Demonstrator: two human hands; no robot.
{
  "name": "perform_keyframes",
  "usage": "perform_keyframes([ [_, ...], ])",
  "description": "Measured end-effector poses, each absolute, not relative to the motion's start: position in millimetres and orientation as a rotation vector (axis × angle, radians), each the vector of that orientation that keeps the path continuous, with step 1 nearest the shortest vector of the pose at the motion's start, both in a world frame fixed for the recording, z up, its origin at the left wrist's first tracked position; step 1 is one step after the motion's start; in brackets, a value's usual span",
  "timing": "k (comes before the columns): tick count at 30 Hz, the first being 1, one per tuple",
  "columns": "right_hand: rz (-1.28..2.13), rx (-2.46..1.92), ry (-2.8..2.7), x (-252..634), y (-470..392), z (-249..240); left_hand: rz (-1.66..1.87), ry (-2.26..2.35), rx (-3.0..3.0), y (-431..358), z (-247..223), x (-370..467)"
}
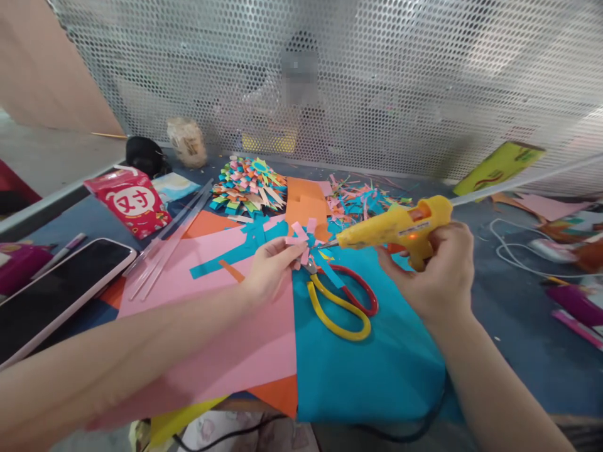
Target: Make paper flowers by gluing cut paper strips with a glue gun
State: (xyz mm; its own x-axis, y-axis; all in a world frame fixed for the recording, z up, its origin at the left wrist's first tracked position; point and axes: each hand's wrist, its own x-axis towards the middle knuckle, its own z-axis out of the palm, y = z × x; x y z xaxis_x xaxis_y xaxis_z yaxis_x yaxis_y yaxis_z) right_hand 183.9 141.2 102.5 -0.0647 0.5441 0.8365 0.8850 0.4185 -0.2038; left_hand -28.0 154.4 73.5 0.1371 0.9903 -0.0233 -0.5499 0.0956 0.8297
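My left hand [273, 263] pinches a small pink paper piece [298, 236] with strips sticking out, above the line where the pink sheet [202, 339] meets the blue sheet [372, 383]. A yellow glue gun [396, 227] is gripped in my right hand [436, 270], its nozzle pointing left, close to the pink piece. A clear glue stick runs out of the gun's rear. Scissors [342, 314] with one red and one yellow handle lie below on the blue sheet. Blue paper strips [211, 262] rest on the pink sheet.
Behind the sheets sit a multicoloured fringed paper bundle [247, 188] and loose paper shreds [362, 201]. Clear glue sticks [164, 251], a red packet [134, 204] and a phone [56, 292] are at left. A white cable [502, 242] lies at right. A perforated metal panel [400, 75] stands behind.
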Motion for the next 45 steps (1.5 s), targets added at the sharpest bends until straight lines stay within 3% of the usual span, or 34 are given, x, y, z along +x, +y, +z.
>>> perform_keyframes([
  [10,-0.7,-1.088,-1.951,181,138,93,1.32,0.782,0.716,153,74,-29],
  [45,-0.868,-0.985,-1.982,188,140,95,1.36,0.794,0.705,153,75,-29],
])
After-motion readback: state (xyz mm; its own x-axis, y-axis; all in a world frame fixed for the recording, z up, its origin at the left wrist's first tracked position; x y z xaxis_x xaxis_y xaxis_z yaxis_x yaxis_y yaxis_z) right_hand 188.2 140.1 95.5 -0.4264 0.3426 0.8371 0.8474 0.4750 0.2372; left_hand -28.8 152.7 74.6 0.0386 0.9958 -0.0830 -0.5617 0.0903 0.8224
